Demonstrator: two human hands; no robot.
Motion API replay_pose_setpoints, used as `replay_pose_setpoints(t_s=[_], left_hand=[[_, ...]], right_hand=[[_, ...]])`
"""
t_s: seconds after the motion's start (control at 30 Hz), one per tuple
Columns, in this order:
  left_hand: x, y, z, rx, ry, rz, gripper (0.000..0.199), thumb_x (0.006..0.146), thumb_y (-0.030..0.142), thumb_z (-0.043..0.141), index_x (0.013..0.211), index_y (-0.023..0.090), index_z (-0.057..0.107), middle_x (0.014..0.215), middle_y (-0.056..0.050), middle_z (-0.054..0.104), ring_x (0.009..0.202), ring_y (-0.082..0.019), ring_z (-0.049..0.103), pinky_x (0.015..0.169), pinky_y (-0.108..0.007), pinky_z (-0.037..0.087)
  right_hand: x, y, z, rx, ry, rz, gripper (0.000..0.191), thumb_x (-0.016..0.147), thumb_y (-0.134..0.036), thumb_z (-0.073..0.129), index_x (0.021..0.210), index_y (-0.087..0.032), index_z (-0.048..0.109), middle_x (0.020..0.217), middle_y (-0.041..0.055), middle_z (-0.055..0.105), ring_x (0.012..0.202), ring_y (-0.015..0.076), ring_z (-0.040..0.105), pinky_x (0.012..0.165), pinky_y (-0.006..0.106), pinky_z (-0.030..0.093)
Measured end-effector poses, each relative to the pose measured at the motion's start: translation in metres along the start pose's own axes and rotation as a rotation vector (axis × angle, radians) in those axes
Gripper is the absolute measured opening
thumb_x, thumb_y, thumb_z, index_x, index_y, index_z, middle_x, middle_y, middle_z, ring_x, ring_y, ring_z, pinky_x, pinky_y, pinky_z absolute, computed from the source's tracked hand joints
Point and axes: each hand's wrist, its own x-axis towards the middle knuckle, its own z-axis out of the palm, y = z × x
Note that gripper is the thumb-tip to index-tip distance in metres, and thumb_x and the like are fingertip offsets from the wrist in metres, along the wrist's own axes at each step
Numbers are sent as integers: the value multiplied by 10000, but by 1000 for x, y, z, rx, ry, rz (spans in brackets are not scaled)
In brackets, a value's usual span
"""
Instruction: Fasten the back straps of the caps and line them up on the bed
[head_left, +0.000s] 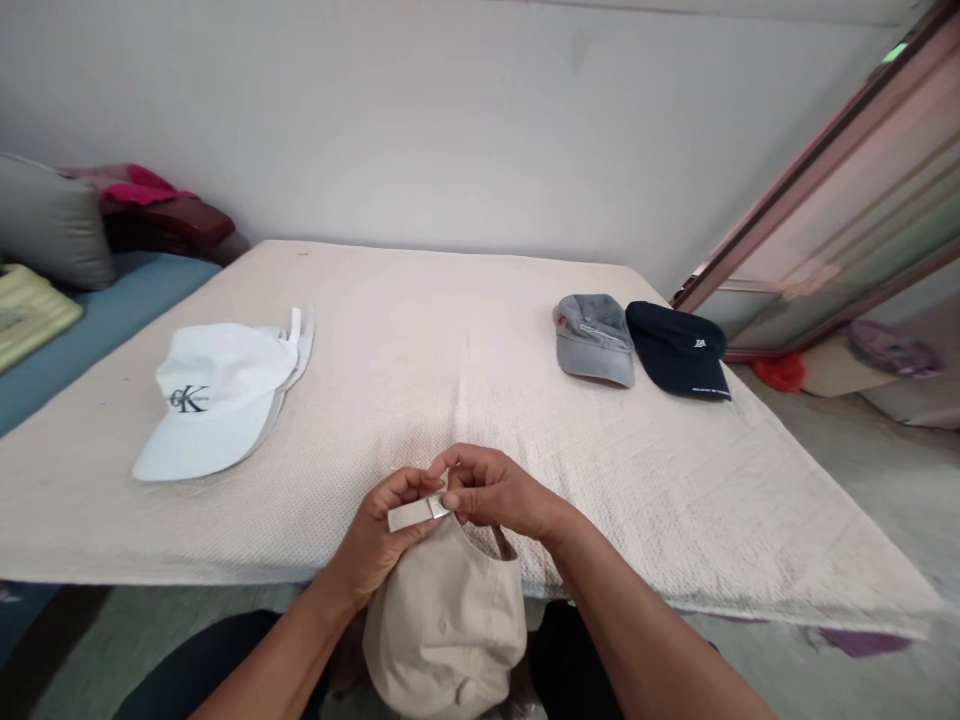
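A beige baseball cap hangs at the table's front edge, its rear opening turned up toward me. My left hand grips the cap's back strap at the left of the opening. On the strap's metal buckle my right hand presses its thumb, the fingers curled behind. Both hands are closed and nearly touch each other. The cap's brim does not show clearly.
White caps, stacked, lie on the cloth-covered table at left. A grey cap and a navy cap sit side by side at right. A wall stands behind; a grey cushion is far left.
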Motion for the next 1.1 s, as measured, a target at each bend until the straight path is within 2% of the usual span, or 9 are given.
replay_pose_setpoints(t_s=[0.13,0.23,0.33,0.43,0.57,0.8,1.0,1.1], left_hand=[[0,0,1,-14,-6,10,187,701,194,737,879,220,687,914,-14,672,912,-190,591,828,-274,423],[1,-2,1,-111,5,-44,177,680,178,747,842,205,682,835,4,652,807,-153,581,743,-236,421],[0,-3,2,-253,37,-148,214,650,187,766,838,206,665,763,18,649,706,-130,575,657,-219,417],[-1,-1,2,-323,59,-202,233,632,197,779,830,211,657,709,33,642,645,-110,561,621,-206,411],[0,3,2,-254,95,-196,248,612,185,781,839,206,684,763,28,653,684,-110,565,657,-204,422],[-2,3,0,-157,102,-157,209,640,181,747,843,214,706,827,12,666,751,-140,577,693,-223,432],[-4,0,-1,-110,-11,-82,311,670,278,773,957,213,673,803,-7,665,718,-152,580,667,-242,437],[-4,-1,1,-81,46,-61,290,672,289,778,925,211,660,778,1,665,689,-142,581,648,-236,435]], right_hand=[[1,1,0,-54,30,-26,318,779,-341,697,1041,-191,595,572,-81,439,478,54,352,436,180,278],[1,0,-1,-94,54,30,340,773,-366,703,1036,-183,588,575,-77,455,469,55,375,421,177,290],[-2,-3,-2,-143,64,122,285,787,-411,683,883,-161,587,587,-49,504,477,62,435,416,179,320],[-6,-3,-4,-125,3,183,298,823,-438,632,759,-154,567,567,-43,493,445,57,409,383,180,298],[-8,-1,-4,-35,11,171,276,806,-428,652,793,-162,580,523,-74,429,419,52,343,362,176,261],[-6,1,-5,-40,35,166,290,766,-413,697,722,-154,575,539,-66,439,438,44,344,384,176,239],[-5,4,-7,-56,40,166,277,773,-415,687,747,-160,583,529,-73,421,418,44,336,376,180,229],[-4,3,-5,-16,60,151,255,780,-396,686,841,-167,591,531,-83,409,421,43,320,389,181,238]])
